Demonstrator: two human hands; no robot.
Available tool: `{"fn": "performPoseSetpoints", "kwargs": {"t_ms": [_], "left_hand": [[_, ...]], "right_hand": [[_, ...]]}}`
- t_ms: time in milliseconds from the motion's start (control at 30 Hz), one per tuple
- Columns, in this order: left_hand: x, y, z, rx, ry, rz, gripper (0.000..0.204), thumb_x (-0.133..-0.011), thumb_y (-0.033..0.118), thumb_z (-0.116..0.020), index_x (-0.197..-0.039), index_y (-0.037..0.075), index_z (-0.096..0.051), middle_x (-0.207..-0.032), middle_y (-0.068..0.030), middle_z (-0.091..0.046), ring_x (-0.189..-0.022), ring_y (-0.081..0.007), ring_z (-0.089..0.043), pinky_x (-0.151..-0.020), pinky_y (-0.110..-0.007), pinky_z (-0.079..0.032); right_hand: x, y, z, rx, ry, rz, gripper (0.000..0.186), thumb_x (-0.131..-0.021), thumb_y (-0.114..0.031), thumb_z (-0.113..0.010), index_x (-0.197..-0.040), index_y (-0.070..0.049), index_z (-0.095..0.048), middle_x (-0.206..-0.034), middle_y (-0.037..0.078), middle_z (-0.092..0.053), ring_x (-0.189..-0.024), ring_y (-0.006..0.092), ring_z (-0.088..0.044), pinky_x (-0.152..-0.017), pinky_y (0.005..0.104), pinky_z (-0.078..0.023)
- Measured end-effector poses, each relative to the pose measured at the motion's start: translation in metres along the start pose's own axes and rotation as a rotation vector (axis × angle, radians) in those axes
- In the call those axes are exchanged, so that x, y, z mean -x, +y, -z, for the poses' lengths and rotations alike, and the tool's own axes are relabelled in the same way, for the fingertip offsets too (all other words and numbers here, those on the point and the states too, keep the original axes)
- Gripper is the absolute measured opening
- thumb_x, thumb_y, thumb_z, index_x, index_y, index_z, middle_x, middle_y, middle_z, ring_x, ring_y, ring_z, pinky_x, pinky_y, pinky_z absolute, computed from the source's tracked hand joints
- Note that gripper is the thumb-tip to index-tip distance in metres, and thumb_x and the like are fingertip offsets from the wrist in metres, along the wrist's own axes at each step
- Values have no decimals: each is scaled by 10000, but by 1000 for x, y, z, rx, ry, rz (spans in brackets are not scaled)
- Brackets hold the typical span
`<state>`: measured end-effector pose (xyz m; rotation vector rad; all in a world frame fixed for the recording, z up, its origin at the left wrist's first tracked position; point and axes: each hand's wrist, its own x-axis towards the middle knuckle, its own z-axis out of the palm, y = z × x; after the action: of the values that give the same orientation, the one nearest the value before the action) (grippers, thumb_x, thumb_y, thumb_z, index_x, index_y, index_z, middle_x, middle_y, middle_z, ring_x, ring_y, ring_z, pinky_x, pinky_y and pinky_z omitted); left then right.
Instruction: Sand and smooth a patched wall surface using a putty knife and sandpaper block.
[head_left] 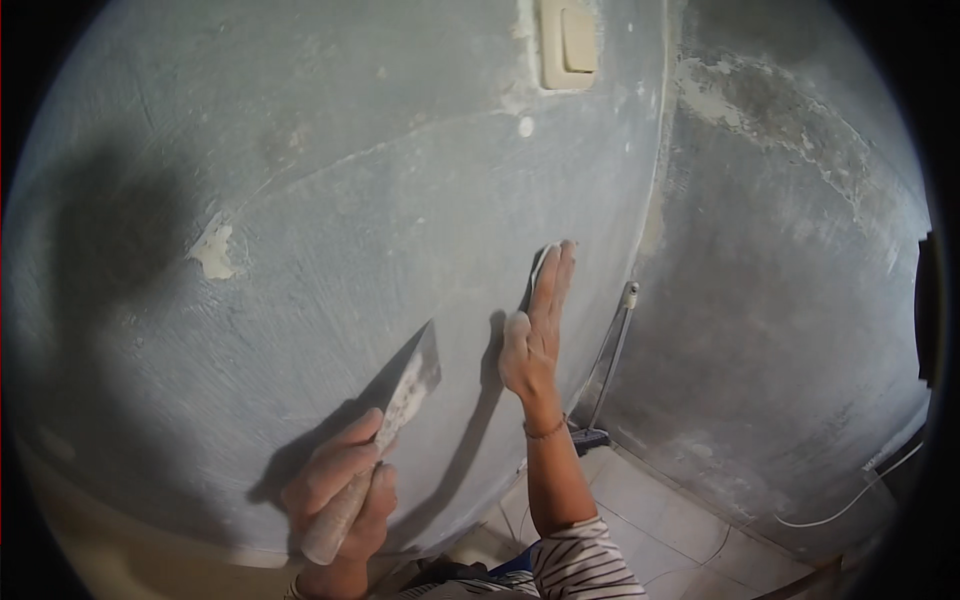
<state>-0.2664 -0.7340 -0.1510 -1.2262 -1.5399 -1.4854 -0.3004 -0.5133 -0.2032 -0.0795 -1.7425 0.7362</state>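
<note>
My left hand is closed round the handle of a putty knife. Its blade points up and to the right, streaked with pale filler, and its tip is close to the grey wall. Farther right, my right hand lies along the wall with its fingers straight and together, pointing up. Under those fingers shows the pale edge of a thin sheet, which looks like sandpaper; most of it is hidden by the hand. Whitish dust coats the thumb and fingers.
A cream light switch is set high on the wall. A bare pale patch shows at the left. In the corner a long-handled broom or mop leans above the tiled floor. A white cable runs at the lower right.
</note>
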Motion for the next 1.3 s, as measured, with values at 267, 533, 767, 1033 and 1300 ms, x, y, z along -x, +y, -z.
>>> {"fn": "performPoseSetpoints", "kwargs": {"t_ms": [267,533,767,1033,1300], "left_hand": [[7,1,-8,-258,162,-191,216,-782,26,-621,-923,-13,-463,-790,-128,-573,-682,-279,-640,-626,-395,-573],[25,-8,-38,-144,710,227,282,-746,-2,-573,-987,33,-433,-861,-123,-601,-776,-142,-563,-705,-251,-484],[19,-10,-41,-168,670,192,408,-758,28,-586,-1104,38,-369,-883,-122,-609,-805,-150,-584,-675,-231,-492],[-2,-1,-64,53,484,101,285,-776,-44,-587,-1018,-37,-437,-963,-193,-600,-777,-166,-593,-663,-271,-540],[8,-3,-64,82,527,243,313,-763,-76,-583,-1023,-2,-425,-964,-221,-604,-801,-187,-603,-633,-254,-539]], "right_hand": [[27,-16,0,3,-118,164,850,-888,-584,-311,-1342,127,-202,-1385,379,-165,-1271,583,-122,-1011,648,-118],[40,49,3,-24,-217,350,808,-909,-543,-281,-1347,131,-191,-1383,403,-113,-1267,598,-87,-1000,664,-98],[-2,23,4,21,-177,324,781,-916,-503,-326,-1350,127,-169,-1383,405,-100,-1271,597,-66,-1008,648,-103],[-34,24,18,-20,-114,258,810,-848,-482,-483,-1338,111,-230,-1398,362,-156,-1255,601,-122,-1001,649,-140],[25,57,27,36,-251,392,794,-879,-517,-408,-1341,107,-241,-1383,352,-217,-1258,584,-165,-1005,636,-160]]}}
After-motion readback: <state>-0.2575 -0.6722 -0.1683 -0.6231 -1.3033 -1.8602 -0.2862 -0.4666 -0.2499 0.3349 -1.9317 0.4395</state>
